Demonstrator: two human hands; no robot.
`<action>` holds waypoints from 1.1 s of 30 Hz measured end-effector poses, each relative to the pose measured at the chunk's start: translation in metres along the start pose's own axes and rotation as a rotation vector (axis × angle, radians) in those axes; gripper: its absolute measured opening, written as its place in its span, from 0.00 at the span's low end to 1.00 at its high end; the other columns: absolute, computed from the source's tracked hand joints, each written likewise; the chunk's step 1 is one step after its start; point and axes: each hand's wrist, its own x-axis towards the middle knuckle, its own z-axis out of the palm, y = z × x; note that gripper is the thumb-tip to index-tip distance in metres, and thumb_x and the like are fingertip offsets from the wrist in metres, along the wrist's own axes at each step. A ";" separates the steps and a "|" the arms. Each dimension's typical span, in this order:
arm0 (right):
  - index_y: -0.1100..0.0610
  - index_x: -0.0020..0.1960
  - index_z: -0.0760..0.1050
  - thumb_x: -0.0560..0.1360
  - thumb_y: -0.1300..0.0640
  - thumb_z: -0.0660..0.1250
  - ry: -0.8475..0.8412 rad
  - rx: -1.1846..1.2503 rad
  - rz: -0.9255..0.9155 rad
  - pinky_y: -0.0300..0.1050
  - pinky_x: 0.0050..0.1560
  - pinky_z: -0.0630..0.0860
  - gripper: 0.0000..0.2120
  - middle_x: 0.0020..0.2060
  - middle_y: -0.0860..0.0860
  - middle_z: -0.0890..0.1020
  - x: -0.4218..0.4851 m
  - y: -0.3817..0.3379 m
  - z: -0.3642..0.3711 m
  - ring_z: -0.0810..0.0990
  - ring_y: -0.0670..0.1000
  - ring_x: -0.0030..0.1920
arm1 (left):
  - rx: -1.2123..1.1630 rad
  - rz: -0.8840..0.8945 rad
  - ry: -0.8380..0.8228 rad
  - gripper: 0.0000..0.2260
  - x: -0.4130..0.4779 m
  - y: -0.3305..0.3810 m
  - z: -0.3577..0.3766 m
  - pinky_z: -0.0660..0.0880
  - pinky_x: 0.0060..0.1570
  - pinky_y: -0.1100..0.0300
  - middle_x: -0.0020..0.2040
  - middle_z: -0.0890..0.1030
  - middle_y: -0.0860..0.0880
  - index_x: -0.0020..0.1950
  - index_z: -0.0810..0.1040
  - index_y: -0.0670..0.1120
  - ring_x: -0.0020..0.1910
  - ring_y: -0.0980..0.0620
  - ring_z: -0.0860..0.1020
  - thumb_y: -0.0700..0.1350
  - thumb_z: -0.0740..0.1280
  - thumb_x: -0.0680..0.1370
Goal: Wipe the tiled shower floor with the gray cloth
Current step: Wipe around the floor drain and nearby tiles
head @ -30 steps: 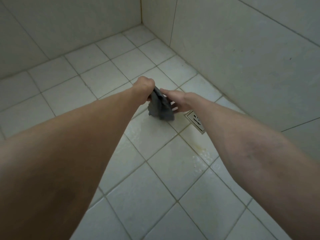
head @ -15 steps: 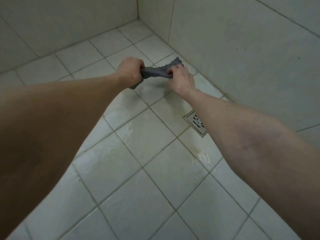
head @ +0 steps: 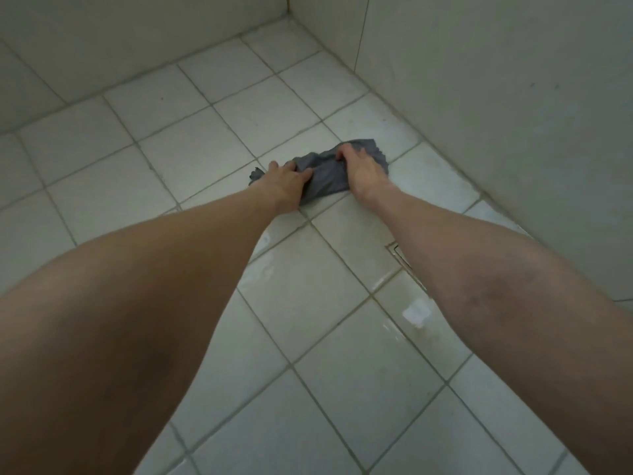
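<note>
The gray cloth lies spread and rumpled on the white tiled shower floor, a little out from the right wall. My left hand presses down on its left part, fingers on the fabric. On its right part rests my right hand, with the fingertips curled into the cloth's far edge. Both forearms stretch forward from the bottom of the view and hide part of the floor.
A metal floor drain sits by the right wall, mostly hidden under my right forearm. Wet patches shine on the tiles near it. Tiled walls close the space at the back and the right, meeting in a far corner.
The cloth was held up and stretched between both hands; now it is down flat on the floor with both hands pressing on it.
</note>
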 end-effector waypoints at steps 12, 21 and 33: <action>0.55 0.71 0.66 0.73 0.57 0.66 -0.165 -0.123 -0.028 0.45 0.66 0.67 0.27 0.69 0.55 0.70 0.002 0.000 -0.024 0.71 0.57 0.67 | -0.046 0.008 0.063 0.18 -0.006 0.025 -0.016 0.68 0.58 0.53 0.61 0.73 0.41 0.64 0.73 0.43 0.58 0.42 0.73 0.47 0.59 0.77; 0.56 0.58 0.80 0.75 0.62 0.64 -0.195 -0.208 0.031 0.46 0.58 0.73 0.13 0.59 0.60 0.79 -0.058 -0.013 -0.028 0.77 0.60 0.60 | -0.077 0.069 0.011 0.14 -0.073 0.055 -0.001 0.72 0.58 0.52 0.62 0.75 0.38 0.63 0.74 0.37 0.60 0.39 0.76 0.39 0.60 0.79; 0.52 0.46 0.83 0.69 0.62 0.71 -0.550 -0.259 0.087 0.40 0.48 0.74 0.08 0.51 0.55 0.83 -0.169 -0.012 -0.019 0.80 0.53 0.48 | -0.112 0.170 -0.081 0.14 -0.174 0.095 0.021 0.74 0.54 0.52 0.60 0.77 0.37 0.62 0.75 0.36 0.58 0.39 0.77 0.39 0.60 0.79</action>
